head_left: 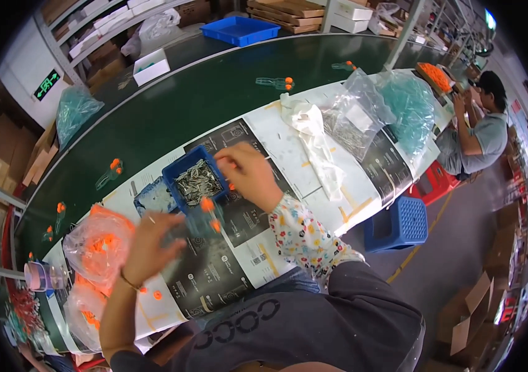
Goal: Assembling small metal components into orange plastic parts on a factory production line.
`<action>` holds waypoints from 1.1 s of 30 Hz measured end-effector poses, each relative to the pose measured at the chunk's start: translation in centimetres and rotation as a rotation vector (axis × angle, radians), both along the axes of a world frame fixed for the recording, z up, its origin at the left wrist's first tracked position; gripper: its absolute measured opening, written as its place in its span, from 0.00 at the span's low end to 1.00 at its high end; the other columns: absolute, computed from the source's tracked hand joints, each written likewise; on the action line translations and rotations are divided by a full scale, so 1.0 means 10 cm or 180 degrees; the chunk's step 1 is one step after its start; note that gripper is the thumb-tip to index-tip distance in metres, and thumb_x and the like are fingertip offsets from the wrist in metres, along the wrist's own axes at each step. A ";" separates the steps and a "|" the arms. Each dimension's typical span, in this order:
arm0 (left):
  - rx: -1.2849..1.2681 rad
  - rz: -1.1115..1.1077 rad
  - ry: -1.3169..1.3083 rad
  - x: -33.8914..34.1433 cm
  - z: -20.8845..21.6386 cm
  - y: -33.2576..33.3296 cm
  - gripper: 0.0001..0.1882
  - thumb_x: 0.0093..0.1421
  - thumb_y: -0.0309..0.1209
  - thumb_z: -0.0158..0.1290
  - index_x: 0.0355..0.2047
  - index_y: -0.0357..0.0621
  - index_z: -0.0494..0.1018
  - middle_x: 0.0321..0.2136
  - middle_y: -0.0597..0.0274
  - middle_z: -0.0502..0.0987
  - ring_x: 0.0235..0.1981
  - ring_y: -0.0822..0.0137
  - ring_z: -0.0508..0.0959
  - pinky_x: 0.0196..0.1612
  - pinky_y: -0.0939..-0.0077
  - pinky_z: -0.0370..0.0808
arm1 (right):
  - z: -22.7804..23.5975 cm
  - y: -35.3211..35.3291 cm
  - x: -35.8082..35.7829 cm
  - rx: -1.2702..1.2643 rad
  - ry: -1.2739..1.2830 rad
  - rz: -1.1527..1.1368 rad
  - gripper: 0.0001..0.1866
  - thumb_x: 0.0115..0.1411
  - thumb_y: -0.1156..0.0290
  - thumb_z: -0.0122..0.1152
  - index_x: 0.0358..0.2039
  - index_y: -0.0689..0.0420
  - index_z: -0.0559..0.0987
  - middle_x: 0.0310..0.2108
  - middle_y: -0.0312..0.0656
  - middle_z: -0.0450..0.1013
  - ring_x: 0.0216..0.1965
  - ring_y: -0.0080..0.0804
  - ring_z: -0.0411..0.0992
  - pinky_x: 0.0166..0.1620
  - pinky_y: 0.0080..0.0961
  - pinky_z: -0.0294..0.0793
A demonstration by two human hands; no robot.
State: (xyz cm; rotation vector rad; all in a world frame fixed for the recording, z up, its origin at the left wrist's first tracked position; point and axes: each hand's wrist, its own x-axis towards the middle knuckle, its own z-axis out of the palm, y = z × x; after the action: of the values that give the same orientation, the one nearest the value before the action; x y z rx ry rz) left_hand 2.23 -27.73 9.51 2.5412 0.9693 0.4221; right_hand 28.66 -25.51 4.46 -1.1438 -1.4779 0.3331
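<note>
My left hand [152, 245] is blurred, its fingers apart beside a clear greenish plastic piece with orange knobs [209, 214], which is blurred too. No grip on that piece shows. My right hand [250, 173] is at the right rim of a small blue bin [180, 197], its fingers bent together. Spots of orange show by its fingertips, but what they pinch is hidden. Many thin silvery metal pins [199, 183] lie in the bin. Against the bin's left side rests a crumpled blue-and-white packet [155, 198].
Bags of orange parts [99, 242] lie at left, with a clear cup [56, 277] beyond. A green belt [171, 105] behind carries several similar pieces. A white cloth [313, 133], a bag of pins [354, 127] and a green bag [408, 105] lie right. A person [484, 127] sits farther right, past blue stool [400, 223].
</note>
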 end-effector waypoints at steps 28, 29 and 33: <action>0.1821 0.4589 -0.0136 -3.18 -1.26 -1.35 0.10 0.52 0.22 0.50 0.36 0.35 0.73 0.35 0.46 0.76 0.40 0.48 0.75 0.44 0.62 0.72 | 0.00 0.52 -0.56 -0.0344 -0.3826 0.1762 0.07 0.47 0.70 0.55 0.25 0.60 0.77 0.25 0.49 0.72 0.31 0.51 0.72 0.35 0.45 0.70; 0.1330 0.4601 0.0219 -3.10 -1.12 -1.35 0.09 0.51 0.24 0.51 0.34 0.35 0.73 0.32 0.46 0.77 0.39 0.45 0.75 0.43 0.60 0.72 | -0.01 0.53 -0.57 -0.0254 -0.3659 0.1775 0.06 0.47 0.71 0.55 0.24 0.60 0.76 0.25 0.49 0.71 0.31 0.51 0.71 0.34 0.44 0.70; 0.1207 0.4119 0.1060 -3.08 -0.99 -1.44 0.07 0.48 0.27 0.54 0.29 0.39 0.74 0.33 0.48 0.77 0.36 0.50 0.77 0.39 0.60 0.73 | 0.04 0.50 -0.77 -0.0515 -0.3285 0.1722 0.07 0.46 0.71 0.55 0.22 0.62 0.75 0.25 0.49 0.69 0.30 0.51 0.70 0.33 0.41 0.69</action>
State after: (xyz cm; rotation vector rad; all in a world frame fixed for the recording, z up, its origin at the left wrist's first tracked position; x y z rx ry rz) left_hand -28.55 -42.14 -0.43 1.9079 2.8220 0.5314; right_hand 20.96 -20.55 4.90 -1.0619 -2.7277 0.2277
